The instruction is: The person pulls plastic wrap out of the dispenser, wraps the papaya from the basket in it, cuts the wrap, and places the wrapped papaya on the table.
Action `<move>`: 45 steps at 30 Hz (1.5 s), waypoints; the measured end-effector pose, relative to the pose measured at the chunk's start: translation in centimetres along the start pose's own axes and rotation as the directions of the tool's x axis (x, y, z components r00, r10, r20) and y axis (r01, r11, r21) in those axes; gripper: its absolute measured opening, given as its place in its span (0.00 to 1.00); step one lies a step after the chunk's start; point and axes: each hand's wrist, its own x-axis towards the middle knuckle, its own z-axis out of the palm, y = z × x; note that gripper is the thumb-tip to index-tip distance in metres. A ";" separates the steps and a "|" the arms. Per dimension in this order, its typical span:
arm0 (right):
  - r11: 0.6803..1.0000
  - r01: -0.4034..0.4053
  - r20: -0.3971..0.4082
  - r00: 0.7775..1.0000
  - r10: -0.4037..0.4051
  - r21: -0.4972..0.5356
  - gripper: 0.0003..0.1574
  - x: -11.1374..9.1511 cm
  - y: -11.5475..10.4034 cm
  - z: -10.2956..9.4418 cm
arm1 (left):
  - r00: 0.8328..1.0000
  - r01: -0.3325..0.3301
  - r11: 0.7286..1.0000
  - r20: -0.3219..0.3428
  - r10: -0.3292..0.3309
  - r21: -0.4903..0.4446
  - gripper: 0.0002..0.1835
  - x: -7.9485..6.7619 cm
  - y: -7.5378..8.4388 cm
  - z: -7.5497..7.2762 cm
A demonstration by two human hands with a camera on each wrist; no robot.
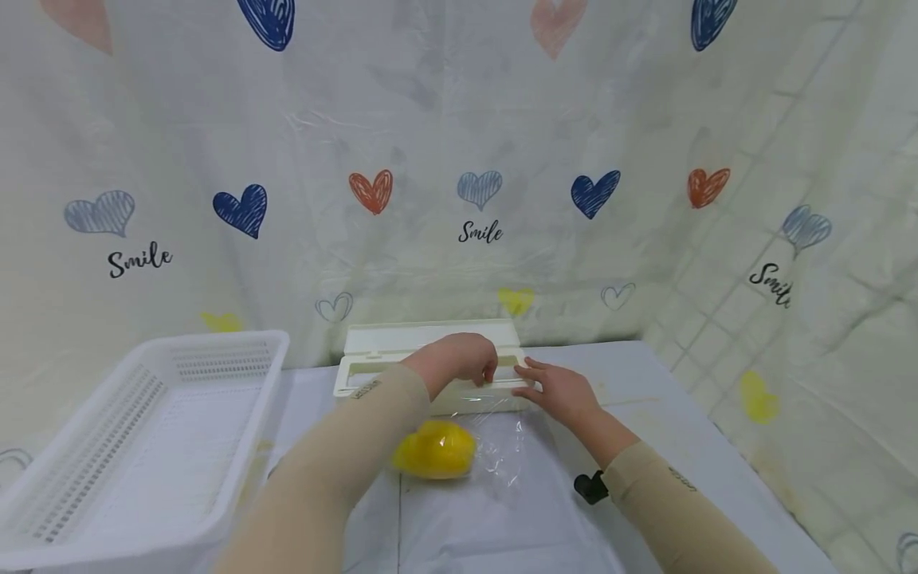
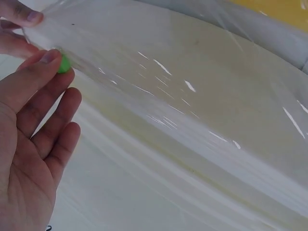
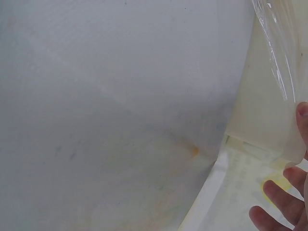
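A white cling film dispenser box [image 1: 466, 402] stands at the back of the table, its lid [image 1: 430, 335] raised behind it. My left hand [image 1: 462, 356] is over its right part, pinching a small green slider [image 2: 63, 63] between thumb and forefinger, the other fingers loosely bent. At the box's right end, my right hand [image 1: 562, 391] grips the corner, thumb on the front side and fingers across the top edge. Clear cling film [image 1: 498, 454] hangs down the front onto the table. A glossy yellow rounded thing [image 1: 437, 450] lies before the box, partly behind the left forearm.
A white plastic basket [image 1: 247, 446] with slotted walls stands on the left. The table [image 1: 488, 542] has a pale cover with a dark heart [image 1: 590, 487] printed near the right forearm. A curtain [image 1: 430, 263] with hearts hangs close behind the box.
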 end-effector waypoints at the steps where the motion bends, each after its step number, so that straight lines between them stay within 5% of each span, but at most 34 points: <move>1: 1.000 0.000 -0.001 1.000 0.000 0.000 0.35 0.0 0.0 0.0 | 1.000 0.005 1.000 0.000 -0.005 -0.004 0.03 -0.3 -0.2 0.0; 15: 0.999 -0.007 0.015 1.000 0.007 0.032 0.36 0.1 0.2 0.2 | 0.998 0.057 0.998 -0.007 -0.058 -0.040 0.04 -4.1 -3.8 1.4; 26: 0.998 0.010 0.014 1.000 -0.011 0.055 0.36 0.3 0.1 0.4 | 0.992 0.125 0.992 0.006 -0.125 -0.033 0.03 -7.4 -5.1 1.8; 37: 0.999 0.001 0.010 1.000 -0.001 0.035 0.36 0.3 0.7 0.2 | 0.982 0.175 0.983 -0.063 -0.178 -0.050 0.06 -11.5 -8.8 3.4; 45: 0.999 0.003 0.019 1.000 -0.004 0.051 0.37 0.4 0.5 0.5 | 0.981 0.170 0.985 -0.086 -0.172 -0.030 0.06 -14.0 -9.8 3.6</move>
